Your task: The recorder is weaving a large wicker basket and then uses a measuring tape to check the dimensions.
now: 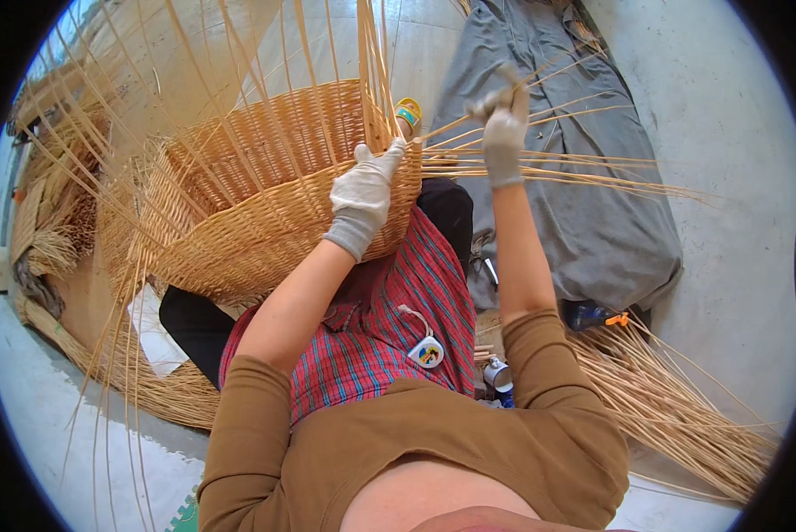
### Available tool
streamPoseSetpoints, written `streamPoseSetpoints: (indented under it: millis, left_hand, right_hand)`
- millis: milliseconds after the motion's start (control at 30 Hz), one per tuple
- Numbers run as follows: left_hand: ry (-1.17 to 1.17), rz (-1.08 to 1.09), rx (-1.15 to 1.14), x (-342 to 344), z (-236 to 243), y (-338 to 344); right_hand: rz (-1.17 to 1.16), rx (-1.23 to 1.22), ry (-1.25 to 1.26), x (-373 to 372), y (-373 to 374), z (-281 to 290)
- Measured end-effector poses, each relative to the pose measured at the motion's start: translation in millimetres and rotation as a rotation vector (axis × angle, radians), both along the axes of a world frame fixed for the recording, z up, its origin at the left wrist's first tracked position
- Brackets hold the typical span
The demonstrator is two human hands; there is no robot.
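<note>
A half-woven rectangular wicker basket (238,226) rests across my lap, long upright reeds rising from its rim and more fanning out to the right from its near right corner. My left hand (365,191), in a white knit glove, grips that corner, fingers wrapped around the rim and upright reeds (376,89). My right hand (504,137), also gloved, is raised to the right of the corner over the grey cloth, among the sideways reeds (584,161). Its fingertips are blurred and curled, apparently around reed material, which I cannot make out clearly.
Grey cloth (575,230) covers a long heap at right. Loose reed bundles lie at lower right (673,417) and far left (70,213). A dark bottle (593,315), a metal cup (497,375) and white sheet (154,328) lie nearby. A tape measure (425,353) rests on my plaid lap cloth.
</note>
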State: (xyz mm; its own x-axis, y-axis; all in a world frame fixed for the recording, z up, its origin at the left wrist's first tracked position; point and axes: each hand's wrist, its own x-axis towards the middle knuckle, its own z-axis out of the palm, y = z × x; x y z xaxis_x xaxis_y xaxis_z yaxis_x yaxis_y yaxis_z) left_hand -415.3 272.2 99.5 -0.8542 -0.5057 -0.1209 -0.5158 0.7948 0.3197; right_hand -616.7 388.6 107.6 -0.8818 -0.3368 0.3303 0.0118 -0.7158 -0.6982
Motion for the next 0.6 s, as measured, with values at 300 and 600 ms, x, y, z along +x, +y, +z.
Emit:
streamPoseSetpoints:
  millis: [300,600]
  left_hand:
    - [0.834,0.134,0.889,-11.4,-22.0,34.9]
    - [1.108,0.176,1.054,31.0,1.5,-55.3]
  right_hand:
    - [0.157,0.652,0.944,144.2,7.7,25.3]
    - [-0.137,1.513,0.872,53.5,-9.4,-9.2]
